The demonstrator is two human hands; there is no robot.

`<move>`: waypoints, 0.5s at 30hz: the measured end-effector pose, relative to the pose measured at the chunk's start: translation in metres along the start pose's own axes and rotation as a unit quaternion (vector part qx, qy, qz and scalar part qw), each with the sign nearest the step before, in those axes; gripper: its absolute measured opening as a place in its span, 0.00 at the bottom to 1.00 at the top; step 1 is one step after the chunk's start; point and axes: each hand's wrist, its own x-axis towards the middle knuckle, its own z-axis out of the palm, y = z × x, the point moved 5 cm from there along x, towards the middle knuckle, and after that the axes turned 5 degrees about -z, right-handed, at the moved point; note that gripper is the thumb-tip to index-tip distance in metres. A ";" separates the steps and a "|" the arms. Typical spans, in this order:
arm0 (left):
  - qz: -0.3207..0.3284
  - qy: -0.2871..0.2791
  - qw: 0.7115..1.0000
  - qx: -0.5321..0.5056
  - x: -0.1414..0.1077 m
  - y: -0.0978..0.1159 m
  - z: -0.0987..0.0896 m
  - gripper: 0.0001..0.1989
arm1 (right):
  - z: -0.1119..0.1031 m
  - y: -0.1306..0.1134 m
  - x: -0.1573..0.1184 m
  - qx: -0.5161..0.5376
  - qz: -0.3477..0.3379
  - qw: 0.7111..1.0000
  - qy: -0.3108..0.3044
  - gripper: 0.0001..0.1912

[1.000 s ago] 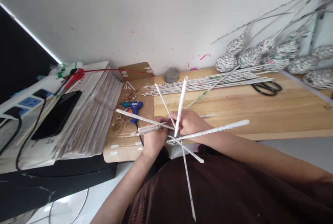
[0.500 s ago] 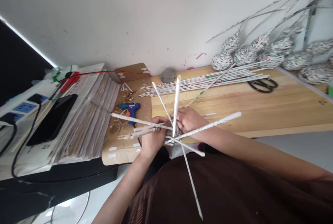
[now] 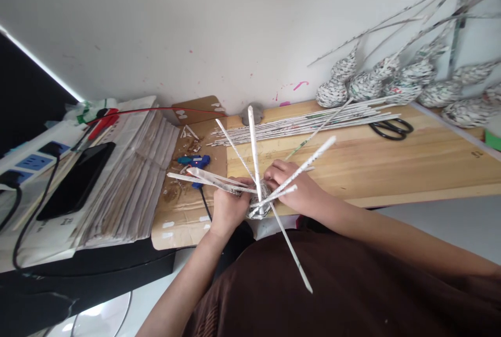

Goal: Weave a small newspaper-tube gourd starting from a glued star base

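Between my hands, at the table's near edge, is a small woven newspaper piece (image 3: 260, 207) with several rolled paper tubes (image 3: 253, 144) sticking out in all directions. My left hand (image 3: 231, 204) is closed around its left side. My right hand (image 3: 287, 179) is at its upper right, fingers bent and pinched by the weave. A thin paper tube (image 3: 301, 145) with a green patch runs from near my right fingers toward the back right; whether they grip it is partly hidden. The fingertips of both hands are hidden behind the piece and tubes.
A bundle of paper tubes (image 3: 282, 127) lies behind, with black scissors (image 3: 391, 128) to its right. Woven newspaper gourds (image 3: 332, 93) stand by the wall. To the left are a blue glue gun (image 3: 200, 161), stacked paper (image 3: 144, 180), a black phone (image 3: 78, 180) and a power strip (image 3: 35, 160).
The woven piece has turned between my hands, so its tubes point in new directions. My right hand has shifted slightly to the right; my left hand keeps its place.
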 end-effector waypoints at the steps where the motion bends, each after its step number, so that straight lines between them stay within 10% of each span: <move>1: -0.010 0.000 1.000 -0.007 -0.001 -0.001 0.000 0.10 | -0.001 -0.002 -0.002 -0.004 -0.010 1.000 0.002 0.06; 15: -0.019 -0.008 0.998 -0.065 -0.006 -0.005 0.001 0.05 | -0.008 -0.022 -0.002 0.174 -0.045 0.982 -0.065 0.06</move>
